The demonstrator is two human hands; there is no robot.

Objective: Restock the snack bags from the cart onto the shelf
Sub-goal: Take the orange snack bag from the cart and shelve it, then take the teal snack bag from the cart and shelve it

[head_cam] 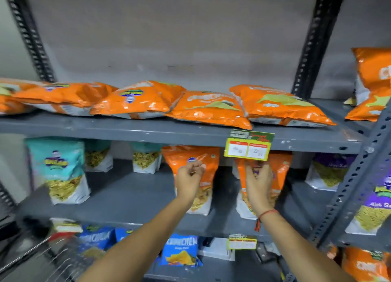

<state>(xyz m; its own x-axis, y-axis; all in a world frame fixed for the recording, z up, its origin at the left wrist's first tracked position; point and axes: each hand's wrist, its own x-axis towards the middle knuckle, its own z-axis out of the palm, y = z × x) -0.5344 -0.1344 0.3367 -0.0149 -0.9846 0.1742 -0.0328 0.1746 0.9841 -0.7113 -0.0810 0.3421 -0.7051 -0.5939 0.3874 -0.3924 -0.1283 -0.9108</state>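
Two orange snack bags stand upright on the middle shelf (131, 197). My left hand (189, 177) pinches the top front of the left orange bag (208, 165). My right hand (259, 181) grips the upper front of the right orange bag (281, 167), whose top is partly hidden by a yellow price tag (247, 147). The wire cart (48, 258) shows at the bottom left, blurred, with a bag (65, 225) inside it.
Several orange bags (207, 107) lie flat on the upper shelf. Teal bags (61, 167) stand at the left of the middle shelf, purple bags (330, 171) at the right. Blue bags (182, 251) fill the lower shelf. A slotted upright (349, 188) rises at the right.
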